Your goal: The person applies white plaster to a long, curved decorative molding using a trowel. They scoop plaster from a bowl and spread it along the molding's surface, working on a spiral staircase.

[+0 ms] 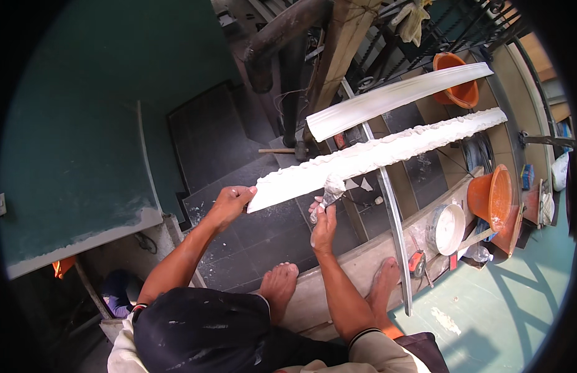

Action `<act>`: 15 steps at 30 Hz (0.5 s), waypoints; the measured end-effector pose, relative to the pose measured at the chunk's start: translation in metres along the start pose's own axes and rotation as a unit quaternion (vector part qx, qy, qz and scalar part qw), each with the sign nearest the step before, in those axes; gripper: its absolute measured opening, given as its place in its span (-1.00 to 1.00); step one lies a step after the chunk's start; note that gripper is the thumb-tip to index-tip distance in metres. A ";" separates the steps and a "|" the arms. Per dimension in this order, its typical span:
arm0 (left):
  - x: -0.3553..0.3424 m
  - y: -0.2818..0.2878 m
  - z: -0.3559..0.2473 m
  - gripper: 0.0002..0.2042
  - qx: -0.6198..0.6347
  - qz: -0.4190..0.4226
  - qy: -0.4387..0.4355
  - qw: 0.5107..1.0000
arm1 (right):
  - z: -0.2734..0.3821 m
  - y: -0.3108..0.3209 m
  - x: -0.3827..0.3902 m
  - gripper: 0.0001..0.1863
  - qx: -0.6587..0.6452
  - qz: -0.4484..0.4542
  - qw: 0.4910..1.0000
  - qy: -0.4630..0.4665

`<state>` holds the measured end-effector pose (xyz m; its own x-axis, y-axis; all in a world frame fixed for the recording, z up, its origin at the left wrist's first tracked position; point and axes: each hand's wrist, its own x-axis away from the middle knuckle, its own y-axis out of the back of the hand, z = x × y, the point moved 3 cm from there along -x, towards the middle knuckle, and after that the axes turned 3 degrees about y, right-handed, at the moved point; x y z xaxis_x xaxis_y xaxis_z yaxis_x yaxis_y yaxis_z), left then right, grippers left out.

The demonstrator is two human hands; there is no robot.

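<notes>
A long white cornice moulding (338, 163) runs from the middle toward the upper right, with lumpy wet plaster along both its long edges. My left hand (232, 204) grips its near left end, fingers closed on the corner. In my right hand (324, 227) is a putty knife (332, 191), its blade coated in white paste and held close to the moulding's lower edge. Whether the blade touches the moulding I cannot tell. Beyond lies a second white moulding (394, 96), smooth and without paste along its edges. A metal bar (393, 217) passes beneath both pieces.
At the right stand a white tub of paste (447, 230), an orange bucket (490, 196) and a tape measure (417, 264). Another orange bucket (456, 93) is behind the far moulding. A hammer (288, 150) lies on the dark tiled steps (238, 168). My bare feet stand on a plank.
</notes>
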<state>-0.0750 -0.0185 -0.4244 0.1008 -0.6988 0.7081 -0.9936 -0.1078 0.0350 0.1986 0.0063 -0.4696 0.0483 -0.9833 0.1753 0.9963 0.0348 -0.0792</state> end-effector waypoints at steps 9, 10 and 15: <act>0.006 0.003 -0.012 -0.60 -0.015 -0.024 0.007 1.000 | -0.028 -0.013 0.001 -0.57 0.170 0.032 0.984 0.036; 0.003 0.003 -0.010 -0.62 -0.013 -0.029 0.009 0.999 | -0.034 -0.013 0.001 -0.57 0.194 0.042 0.979 0.043; 0.004 0.007 -0.008 -0.60 -0.001 -0.026 0.018 1.000 | -0.039 -0.017 0.014 -0.54 0.238 0.072 0.967 0.054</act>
<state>-0.0819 -0.0168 -0.4155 0.1495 -0.6664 0.7304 -0.9873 -0.1409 0.0736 0.1795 -0.0149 -0.5040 0.2069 -0.9742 0.0900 0.9011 0.2256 0.3704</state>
